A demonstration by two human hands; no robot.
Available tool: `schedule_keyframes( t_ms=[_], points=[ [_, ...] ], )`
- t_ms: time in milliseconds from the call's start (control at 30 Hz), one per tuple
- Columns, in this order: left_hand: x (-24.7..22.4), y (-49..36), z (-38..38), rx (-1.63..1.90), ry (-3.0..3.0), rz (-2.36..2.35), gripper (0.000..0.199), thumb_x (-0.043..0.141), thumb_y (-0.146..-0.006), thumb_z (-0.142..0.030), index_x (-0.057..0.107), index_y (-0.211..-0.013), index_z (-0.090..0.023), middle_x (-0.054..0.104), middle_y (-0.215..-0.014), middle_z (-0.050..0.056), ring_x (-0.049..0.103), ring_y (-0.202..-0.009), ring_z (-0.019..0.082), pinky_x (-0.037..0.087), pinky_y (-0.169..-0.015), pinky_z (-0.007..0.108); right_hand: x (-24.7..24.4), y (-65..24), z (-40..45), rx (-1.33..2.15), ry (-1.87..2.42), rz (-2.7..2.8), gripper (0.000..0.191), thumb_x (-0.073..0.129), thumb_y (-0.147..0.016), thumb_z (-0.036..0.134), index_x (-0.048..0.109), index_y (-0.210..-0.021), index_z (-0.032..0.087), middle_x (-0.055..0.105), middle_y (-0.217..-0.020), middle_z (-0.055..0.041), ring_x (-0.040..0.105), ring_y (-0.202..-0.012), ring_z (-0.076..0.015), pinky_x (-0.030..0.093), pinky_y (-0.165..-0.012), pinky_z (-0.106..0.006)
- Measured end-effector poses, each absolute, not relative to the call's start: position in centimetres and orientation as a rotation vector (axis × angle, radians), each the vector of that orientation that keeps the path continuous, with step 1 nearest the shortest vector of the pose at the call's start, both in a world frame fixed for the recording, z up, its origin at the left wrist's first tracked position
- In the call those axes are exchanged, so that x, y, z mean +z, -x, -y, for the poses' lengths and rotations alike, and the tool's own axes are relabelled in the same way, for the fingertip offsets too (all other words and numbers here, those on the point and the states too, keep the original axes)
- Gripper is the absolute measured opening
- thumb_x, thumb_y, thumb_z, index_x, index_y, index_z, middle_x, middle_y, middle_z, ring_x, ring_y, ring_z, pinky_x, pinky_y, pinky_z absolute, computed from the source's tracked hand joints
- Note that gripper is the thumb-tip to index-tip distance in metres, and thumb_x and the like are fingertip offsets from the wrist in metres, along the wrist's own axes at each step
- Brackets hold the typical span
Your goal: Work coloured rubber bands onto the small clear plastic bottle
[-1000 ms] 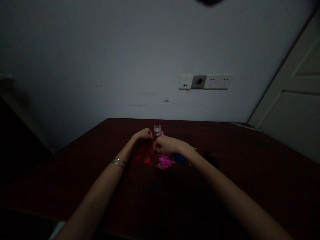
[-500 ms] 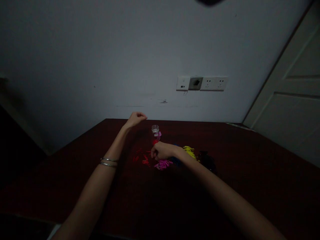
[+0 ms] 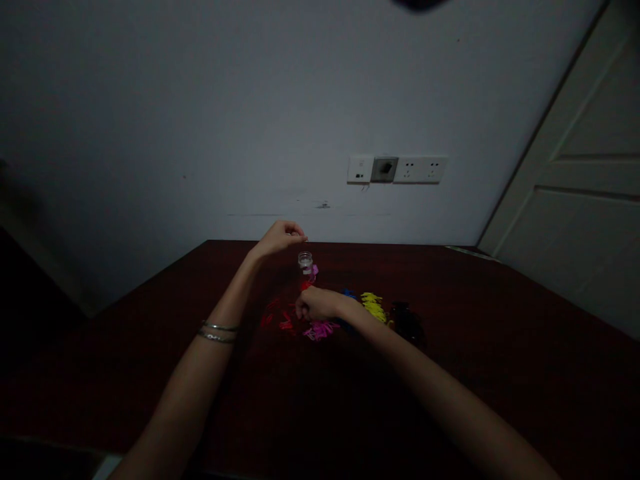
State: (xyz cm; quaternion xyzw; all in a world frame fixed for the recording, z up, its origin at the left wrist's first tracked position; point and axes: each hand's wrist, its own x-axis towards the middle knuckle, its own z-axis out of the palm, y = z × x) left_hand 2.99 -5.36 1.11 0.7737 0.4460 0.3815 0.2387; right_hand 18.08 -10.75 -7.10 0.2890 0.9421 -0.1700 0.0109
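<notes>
My left hand is raised just above and left of a small clear glass jar, thumb and forefinger pinched together. Anything between those fingertips is too small to name. Low over the table, my right hand has its fingers curled downward and closed, their tips hidden. Pink strips, small and bendy-looking, lie just below it. To its left are scattered red strips, and more red shows behind it. A pink piece rests against the jar's right side.
On the dark red table, right of my right hand, lie small blue pieces, a pile of yellow strips and a dark pile. A wall with sockets stands behind; a white door is at right.
My left hand has moved right, towards the space over the jar, still pinched. My right hand stays low by the pink and red strips. The whole view has shifted slightly.
</notes>
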Motion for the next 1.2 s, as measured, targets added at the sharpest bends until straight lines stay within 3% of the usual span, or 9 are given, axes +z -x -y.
schedule_keyframes(
  t_ms=[500,600,800,967,1067,1200],
  points=[
    [0.5,-2.7,5.2,0.768,-2.230,-1.260,0.015,0.061,-0.063,-0.024,0.063,-0.069,-0.010,0.056,-0.058,0.001,0.047,-0.053,0.008,0.033,-0.050,0.021,-7.1,-17.9,10.8,-0.588,-0.920,-3.037,0.030,0.047,-0.065,0.002,0.066,-0.087,0.012,0.066,-0.077,-0.0052,0.054,-0.062,-0.0102,0.035,-0.051,-0.017],
    [0.4,-2.5,4.9,0.732,-2.266,-1.251,0.017,0.061,-0.063,-0.025,0.064,-0.073,-0.011,0.056,-0.058,0.001,0.046,-0.052,0.008,0.031,-0.049,0.021,-6.5,-18.1,10.6,-0.833,-0.887,-3.082,0.029,0.048,-0.066,0.001,0.065,-0.087,0.010,0.064,-0.073,-0.0042,0.052,-0.060,-0.0089,0.037,-0.053,-0.018],
    [0.4,-2.5,4.8,0.733,-2.278,-1.222,0.018,0.057,-0.064,-0.022,0.064,-0.075,-0.010,0.058,-0.061,0.002,0.047,-0.054,0.008,0.033,-0.052,0.021,-4.0,-19.3,10.3,-1.734,-0.809,-3.050,0.018,0.055,-0.070,0.009,0.061,-0.087,0.012,0.062,-0.075,-0.0035,0.055,-0.067,-0.0095,0.044,-0.064,-0.024],
    [0.7,-2.4,5.0,0.752,-2.252,-1.208,0.020,0.057,-0.064,-0.025,0.064,-0.076,-0.011,0.059,-0.063,0.001,0.049,-0.057,0.009,0.035,-0.055,0.020,-1.9,-20.7,8.9,-1.992,-0.923,-3.226,0.016,0.062,-0.067,0.017,0.059,-0.082,0.014,0.061,-0.074,-0.0013,0.056,-0.069,-0.0105,0.044,-0.069,-0.027],
    [0.9,-2.2,5.0,0.819,-2.269,-1.230,0.023,0.057,-0.065,-0.029,0.065,-0.078,-0.011,0.059,-0.064,0.001,0.048,-0.058,0.009,0.034,-0.054,0.020,-1.4,-21.0,7.5,-1.976,-1.131,-3.357,0.015,0.061,-0.066,0.016,0.058,-0.081,0.014,0.059,-0.072,-0.0003,0.055,-0.067,-0.0103,0.044,-0.068,-0.026],
    [1.1,-2.1,5.1,0.896,-2.230,-1.314,0.026,0.055,-0.066,-0.026,0.065,-0.084,-0.010,0.056,-0.060,0.000,0.045,-0.054,0.008,0.033,-0.053,0.021,-1.8,-20.3,6.0,-1.674,-1.415,-3.513,0.013,0.059,-0.067,0.015,0.057,-0.079,0.013,0.057,-0.069,0.0010,0.051,-0.063,-0.0093,0.042,-0.063,-0.024]
  ],
)
